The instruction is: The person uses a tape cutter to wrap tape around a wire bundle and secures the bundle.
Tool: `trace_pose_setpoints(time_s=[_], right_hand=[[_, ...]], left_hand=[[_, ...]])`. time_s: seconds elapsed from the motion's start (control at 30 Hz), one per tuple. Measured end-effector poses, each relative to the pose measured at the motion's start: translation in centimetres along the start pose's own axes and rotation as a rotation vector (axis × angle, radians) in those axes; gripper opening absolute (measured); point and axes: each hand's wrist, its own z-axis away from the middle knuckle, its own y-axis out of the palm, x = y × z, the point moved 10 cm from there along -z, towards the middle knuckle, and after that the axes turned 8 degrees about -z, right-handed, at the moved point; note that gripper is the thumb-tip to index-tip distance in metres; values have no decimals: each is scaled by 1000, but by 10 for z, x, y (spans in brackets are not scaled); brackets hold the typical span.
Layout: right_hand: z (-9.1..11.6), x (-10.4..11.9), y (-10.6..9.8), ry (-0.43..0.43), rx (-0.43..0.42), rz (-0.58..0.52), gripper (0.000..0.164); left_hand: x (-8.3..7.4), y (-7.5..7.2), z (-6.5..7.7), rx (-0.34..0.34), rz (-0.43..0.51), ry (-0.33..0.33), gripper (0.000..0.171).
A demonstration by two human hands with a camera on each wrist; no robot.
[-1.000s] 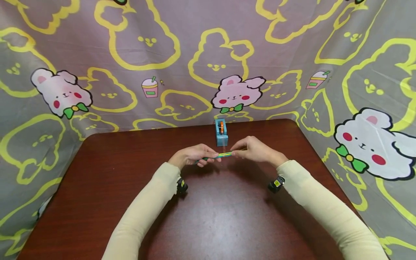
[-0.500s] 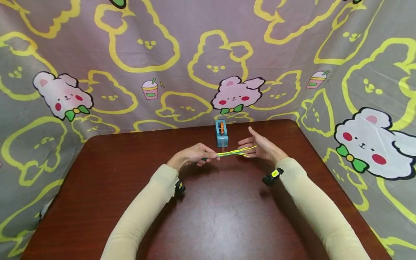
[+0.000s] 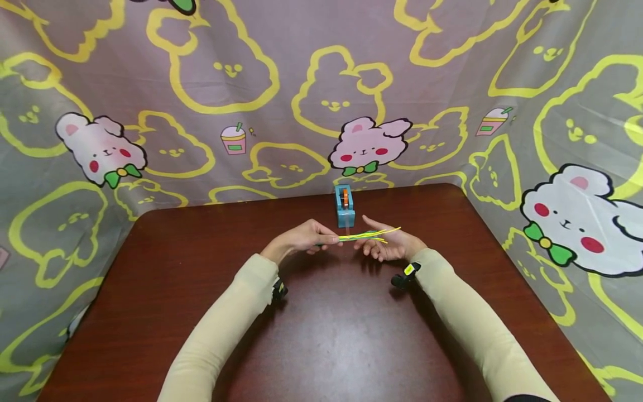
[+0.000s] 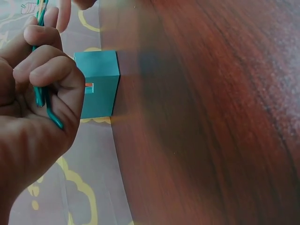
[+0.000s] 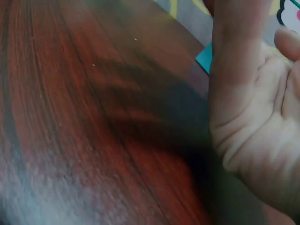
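Observation:
A bundle of thin yellow and green wire-like strands [image 3: 369, 235] lies roughly level above the table, its loose ends fanned out to the right. My left hand [image 3: 305, 237] pinches it near the left end. In the left wrist view, green strand ends [image 4: 41, 96], one of them bent, poke out below the curled fingers of that hand [image 4: 51, 79]. My right hand [image 3: 394, 243] is spread palm up, its fingers beneath the fanned ends; whether it touches them I cannot tell. Its palm [image 5: 262, 112] fills the right side of the right wrist view, where the strands do not clearly show.
Behind the hands stands a blue tape dispenser [image 3: 345, 215] with an orange core and a strip of tape hanging at its front. The dark wooden table [image 3: 326, 335] reaches back to a patterned curtain [image 3: 271, 84], which also closes off both sides.
My right hand has let go of the strands, opened, and turned palm up, then moved left beneath their ends. The ends now fan out. My left hand keeps its pinch, almost unmoved.

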Motion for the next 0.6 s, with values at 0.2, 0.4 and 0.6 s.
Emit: trace_pose_setpoints(time_s=[0.2,0.4,0.6], right_hand=[[-7,-5,6,49,49,50,79],[-7,-2,11,55,88,59,60],[-4,3,0,45,-35,162,53]], left_hand=[[1,-1,1,-19,-32,-17,29],[-3,-4,1,-48,-78,1,29],[-6,-4,0,-86,-119,27,22]])
